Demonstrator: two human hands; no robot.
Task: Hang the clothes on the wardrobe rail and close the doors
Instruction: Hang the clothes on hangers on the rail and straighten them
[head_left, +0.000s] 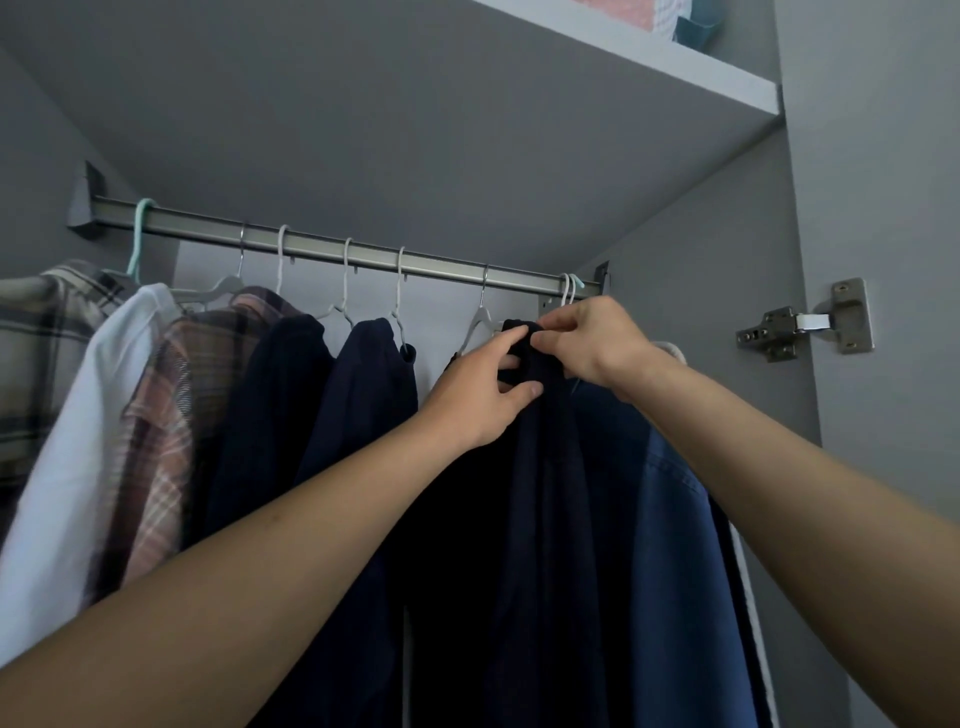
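Note:
A metal wardrobe rail (322, 245) runs from upper left to the right wall. Several garments hang from it on white hangers. A dark navy garment (540, 467) hangs near the right end, and both hands grip its collar. My left hand (480, 392) pinches the collar from the left. My right hand (587, 340) holds the top of the collar from the right, just below two white hanger hooks (568, 287). A blue denim shirt (670, 519) hangs right of it. Two other navy garments (363, 395) hang to the left.
Further left hang a pink plaid shirt (166, 395), a white top (78, 415) and a grey checked shirt (31, 338) on a mint hanger (139, 234). A shelf (649, 62) lies overhead. A door hinge (805, 325) sits on the right side panel.

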